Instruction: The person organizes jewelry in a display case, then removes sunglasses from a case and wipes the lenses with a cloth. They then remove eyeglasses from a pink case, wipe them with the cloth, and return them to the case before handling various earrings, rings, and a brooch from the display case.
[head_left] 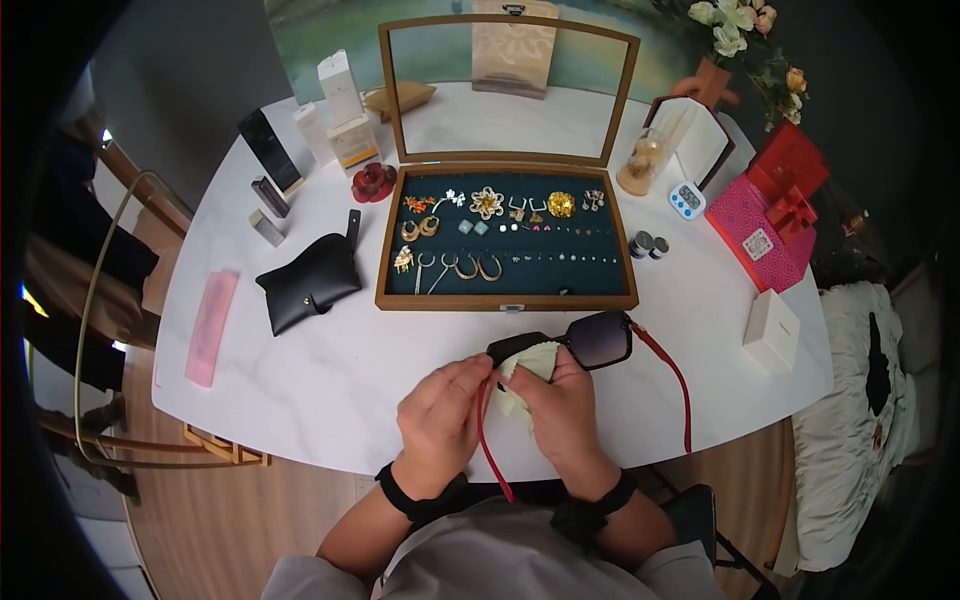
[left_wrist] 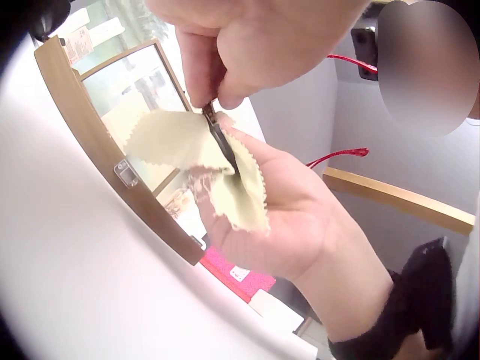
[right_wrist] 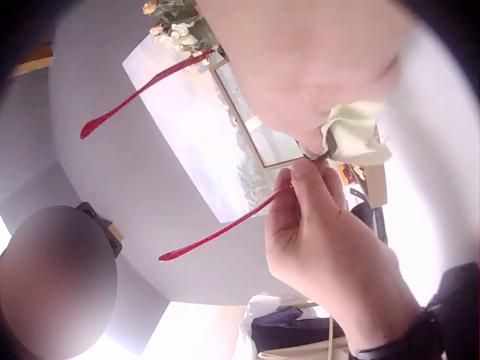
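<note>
At the front of the table, my left hand [head_left: 438, 418] pinches the hinge end of a pair of sunglasses [head_left: 602, 340] with dark lenses and red temples. My right hand [head_left: 570, 412] grips a pale yellow cloth [head_left: 530, 362] folded over the lens nearer my left hand. The right thumb lies on the cloth, which hides most of that lens. The other lens shows uncovered to the right. Both temples stand unfolded towards me. In the left wrist view the cloth [left_wrist: 176, 142] has a zigzag edge and wraps both sides of the lens.
Beyond the hands stands a jewelry case [head_left: 507, 302], its glass lid raised, with earrings and brooches inside. A black pouch [head_left: 312, 284] and pink sleeve [head_left: 212, 330] lie left. Small boxes [head_left: 270, 150] stand behind. To the right are a timer [head_left: 687, 200], white box [head_left: 771, 332] and pink bag [head_left: 745, 225].
</note>
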